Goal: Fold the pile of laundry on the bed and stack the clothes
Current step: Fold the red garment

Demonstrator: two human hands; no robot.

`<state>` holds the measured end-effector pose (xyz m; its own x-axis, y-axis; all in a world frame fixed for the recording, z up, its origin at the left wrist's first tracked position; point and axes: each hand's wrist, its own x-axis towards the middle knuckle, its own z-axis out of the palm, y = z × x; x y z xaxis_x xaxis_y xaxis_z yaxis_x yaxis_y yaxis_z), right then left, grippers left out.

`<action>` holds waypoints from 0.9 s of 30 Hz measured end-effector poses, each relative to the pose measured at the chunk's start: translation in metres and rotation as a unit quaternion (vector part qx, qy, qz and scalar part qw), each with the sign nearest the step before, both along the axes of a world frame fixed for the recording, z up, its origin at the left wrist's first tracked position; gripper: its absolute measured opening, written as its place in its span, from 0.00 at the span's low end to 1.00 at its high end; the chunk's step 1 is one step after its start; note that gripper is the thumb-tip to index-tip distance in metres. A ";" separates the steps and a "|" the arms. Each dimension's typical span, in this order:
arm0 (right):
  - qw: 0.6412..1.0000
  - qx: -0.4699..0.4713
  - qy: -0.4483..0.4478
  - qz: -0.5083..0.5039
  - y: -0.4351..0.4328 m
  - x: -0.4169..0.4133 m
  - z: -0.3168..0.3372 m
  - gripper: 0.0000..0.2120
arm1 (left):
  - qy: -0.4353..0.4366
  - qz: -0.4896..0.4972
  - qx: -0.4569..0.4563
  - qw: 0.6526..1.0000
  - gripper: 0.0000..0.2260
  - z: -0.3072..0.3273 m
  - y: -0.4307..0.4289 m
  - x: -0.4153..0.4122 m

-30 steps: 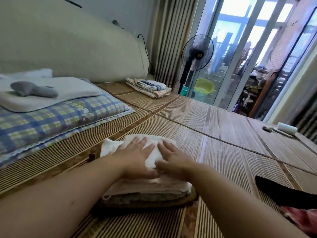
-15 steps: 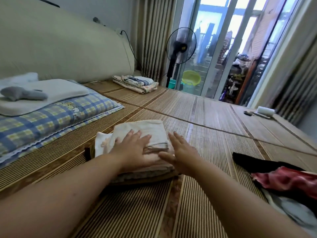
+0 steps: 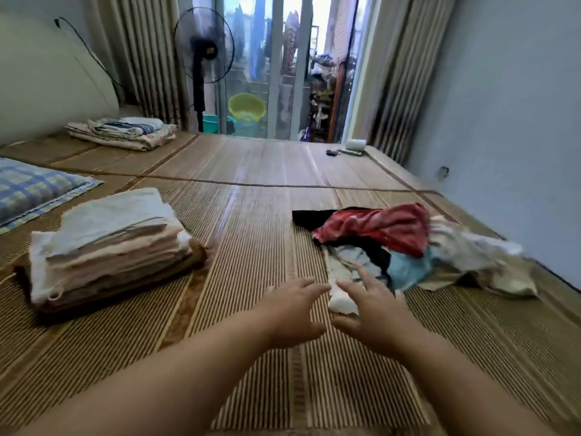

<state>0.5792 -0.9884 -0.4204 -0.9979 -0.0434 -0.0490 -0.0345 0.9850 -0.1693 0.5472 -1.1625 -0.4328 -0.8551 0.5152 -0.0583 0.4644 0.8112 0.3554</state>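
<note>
A stack of folded pale clothes lies on the bamboo mat at the left. To the right sprawls an unfolded laundry pile with red, black, light blue and white pieces. My left hand and my right hand hover side by side over the mat with fingers spread, holding nothing. A white end of the pile shows between them; whether my right hand touches it is unclear.
A second folded stack sits far left by the headboard. A checked blue pillow lies at the left edge. A standing fan and a yellow basin stand by the glass door. A white roll lies at the far corner.
Both hands have left the folded stack and swung right to the near end of the unfolded pile. The view has turned right with them.
</note>
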 end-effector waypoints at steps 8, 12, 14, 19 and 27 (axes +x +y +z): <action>0.991 -0.069 -0.053 -0.103 0.073 0.000 -0.022 0.36 | -0.027 -0.059 -0.068 0.996 0.34 -0.026 0.093 -0.003; 0.983 -0.119 -0.026 -0.137 0.097 -0.020 -0.035 0.35 | -0.006 -0.050 -0.083 0.995 0.34 -0.024 0.116 -0.035; 0.979 -0.142 -0.003 -0.145 0.106 -0.028 -0.048 0.33 | 0.006 -0.042 -0.062 0.997 0.33 -0.019 0.129 -0.060; 0.971 -0.156 0.048 -0.174 0.126 -0.041 -0.081 0.31 | 0.031 -0.034 -0.073 0.996 0.32 -0.010 0.170 -0.120; 0.972 -0.119 0.081 -0.184 0.129 -0.059 -0.099 0.28 | 0.027 -0.117 -0.107 0.987 0.20 -0.011 0.250 -0.144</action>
